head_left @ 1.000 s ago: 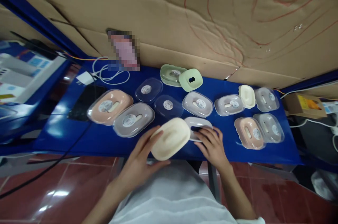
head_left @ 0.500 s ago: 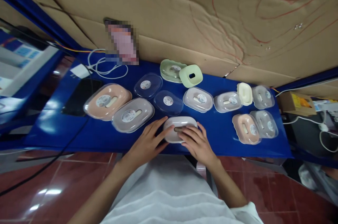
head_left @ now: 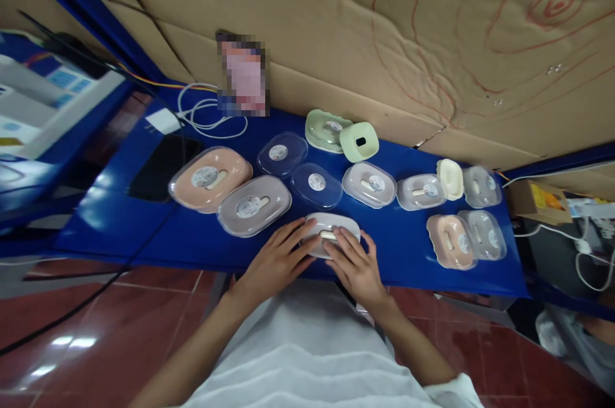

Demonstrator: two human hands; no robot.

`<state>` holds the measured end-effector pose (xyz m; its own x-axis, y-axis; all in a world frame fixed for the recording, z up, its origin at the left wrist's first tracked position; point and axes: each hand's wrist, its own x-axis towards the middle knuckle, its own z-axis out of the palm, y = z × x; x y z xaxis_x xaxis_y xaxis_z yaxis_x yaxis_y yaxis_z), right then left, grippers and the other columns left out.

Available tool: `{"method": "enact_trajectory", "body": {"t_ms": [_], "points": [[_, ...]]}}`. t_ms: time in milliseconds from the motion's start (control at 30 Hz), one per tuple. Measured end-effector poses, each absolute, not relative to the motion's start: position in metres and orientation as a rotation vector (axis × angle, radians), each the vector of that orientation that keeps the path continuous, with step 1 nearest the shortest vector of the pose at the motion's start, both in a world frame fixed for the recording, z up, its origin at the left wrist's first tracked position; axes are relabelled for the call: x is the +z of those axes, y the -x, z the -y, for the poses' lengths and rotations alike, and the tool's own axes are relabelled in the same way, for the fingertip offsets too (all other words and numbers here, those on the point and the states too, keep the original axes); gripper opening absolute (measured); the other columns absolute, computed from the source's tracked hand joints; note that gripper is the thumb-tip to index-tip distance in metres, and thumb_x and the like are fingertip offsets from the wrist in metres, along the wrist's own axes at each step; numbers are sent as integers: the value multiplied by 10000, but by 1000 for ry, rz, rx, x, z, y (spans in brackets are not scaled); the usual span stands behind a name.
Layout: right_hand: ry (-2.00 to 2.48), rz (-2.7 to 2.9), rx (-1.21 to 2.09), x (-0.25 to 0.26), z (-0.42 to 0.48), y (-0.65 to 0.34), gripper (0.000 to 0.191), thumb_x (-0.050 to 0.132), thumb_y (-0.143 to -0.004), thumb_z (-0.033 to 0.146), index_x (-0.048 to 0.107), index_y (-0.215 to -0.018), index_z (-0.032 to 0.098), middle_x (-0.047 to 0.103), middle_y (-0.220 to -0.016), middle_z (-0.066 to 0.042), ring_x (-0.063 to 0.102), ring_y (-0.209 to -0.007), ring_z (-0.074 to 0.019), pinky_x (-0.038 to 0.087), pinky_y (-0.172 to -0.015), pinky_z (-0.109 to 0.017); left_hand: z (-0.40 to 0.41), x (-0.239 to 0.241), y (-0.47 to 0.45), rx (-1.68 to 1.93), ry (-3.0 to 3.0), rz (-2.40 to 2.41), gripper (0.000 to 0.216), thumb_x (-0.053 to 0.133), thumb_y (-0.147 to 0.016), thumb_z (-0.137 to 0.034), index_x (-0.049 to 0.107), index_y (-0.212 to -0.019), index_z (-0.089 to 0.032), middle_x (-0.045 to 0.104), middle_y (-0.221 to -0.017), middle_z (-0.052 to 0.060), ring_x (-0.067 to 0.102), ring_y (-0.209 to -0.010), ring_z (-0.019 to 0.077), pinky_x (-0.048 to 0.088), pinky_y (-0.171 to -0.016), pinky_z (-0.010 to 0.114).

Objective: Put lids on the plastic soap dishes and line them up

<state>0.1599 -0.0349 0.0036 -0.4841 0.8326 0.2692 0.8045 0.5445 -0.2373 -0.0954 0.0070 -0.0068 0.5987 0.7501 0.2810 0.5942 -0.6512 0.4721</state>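
A pale grey-pink soap box (head_left: 348,223) with a cream oblong piece (head_left: 328,235) in its centre lies near the table's front edge. My left hand (head_left: 281,259) grips its left end, fingers reaching over the top. From the right, my right hand (head_left: 355,262) holds the box, with fingertips pressed on the top close to the cream piece. Fingers cover both ends of the box. Just behind it lies a clear lid (head_left: 317,186) with a round label, and another clear lid (head_left: 282,154) sits farther back. To the left is a lidded grey soap box (head_left: 254,205).
A peach soap box (head_left: 211,179) stands at left, beside a dark phone-like slab (head_left: 161,168). A green tray (head_left: 359,141) leans on a green box (head_left: 327,129) at the back. Several more boxes, including a peach one (head_left: 450,243), stand right. A cardboard wall (head_left: 307,81) closes the rear.
The view has shifted slightly. My right fingers have moved off the cream piece, which now shows more fully between my hands. Both hands remain on the soap box.
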Motion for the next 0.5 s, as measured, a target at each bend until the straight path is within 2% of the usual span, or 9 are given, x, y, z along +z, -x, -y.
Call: {"method": "enact_trajectory", "body": {"t_ms": [167,300,400,500], "points": [[1358,2303,270,20,-3,-173,425,450,-1113,263,607,-1507,296,585,-1597,-72,543,-1483,-239,429,-1212,-475,-3,0,102,743,-2434,-1049,405,715,-977,-238,674,-1379,-251,602,-1558,120,547,-1473,324,538,-1196,521],[1360,2339,369,23,-49,-165,427,423,-1132,304,585,-1527,286,495,-1670,-75,455,-1554,-246,439,-1233,-482,12,7,115,763,-2349,-1081,406,712,-963,-245,663,-1365,-259,568,-1574,133,528,-1483,336,536,-1193,526],[1335,2424,383,13,-61,-159,468,542,-1100,427,556,-1538,263,422,-1708,-121,365,-1606,-298,431,-1242,-535,25,9,126,761,-2307,-1148,435,687,-971,-250,629,-1402,-269,506,-1619,156,520,-1493,348,543,-1178,534],[1371,2336,315,2,-51,-165,534,697,-1011,491,598,-1466,229,568,-1541,-172,419,-1560,-347,430,-1237,-589,35,9,133,774,-2272,-1190,436,665,-989,-244,601,-1419,-274,463,-1643,160,498,-1517,341,539,-1185,522]]}}
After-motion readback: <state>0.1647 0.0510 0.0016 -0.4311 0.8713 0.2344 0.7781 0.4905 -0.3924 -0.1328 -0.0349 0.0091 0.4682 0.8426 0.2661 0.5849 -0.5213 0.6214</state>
